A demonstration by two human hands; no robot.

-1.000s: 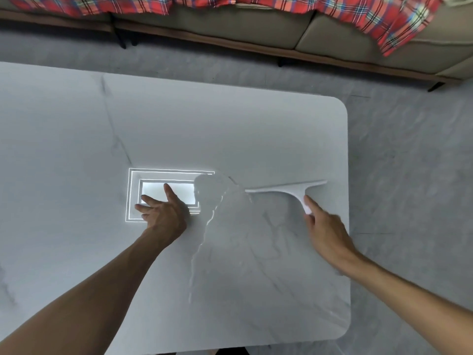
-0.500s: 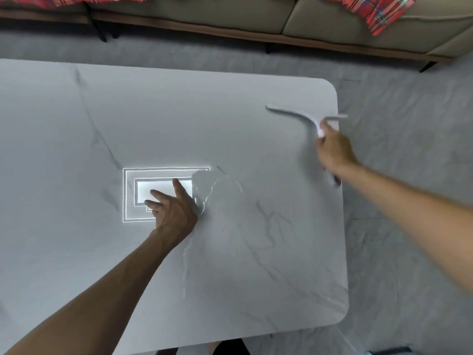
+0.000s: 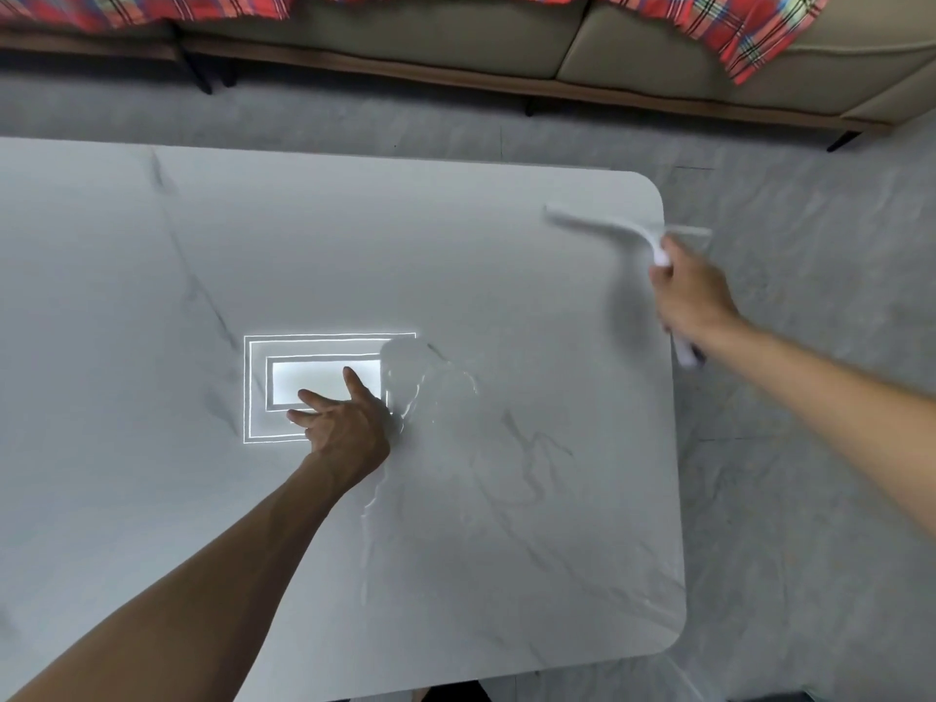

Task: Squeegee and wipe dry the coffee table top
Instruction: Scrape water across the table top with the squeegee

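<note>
- Grasping white squeegee (image 3: 608,228) handle in right hand (image 3: 691,296), upper right of frame; blurred blade over corner of coffee table top (image 3: 506,549).
- Resting left hand (image 3: 344,423) flat, fingers spread, mid-frame beside a water streak (image 3: 405,382).

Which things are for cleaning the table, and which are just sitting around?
For the job: white squeegee in the right hand; coffee table top; water on it; left hand resting on the top.
Just there: sofa; plaid blanket; grey floor.
</note>
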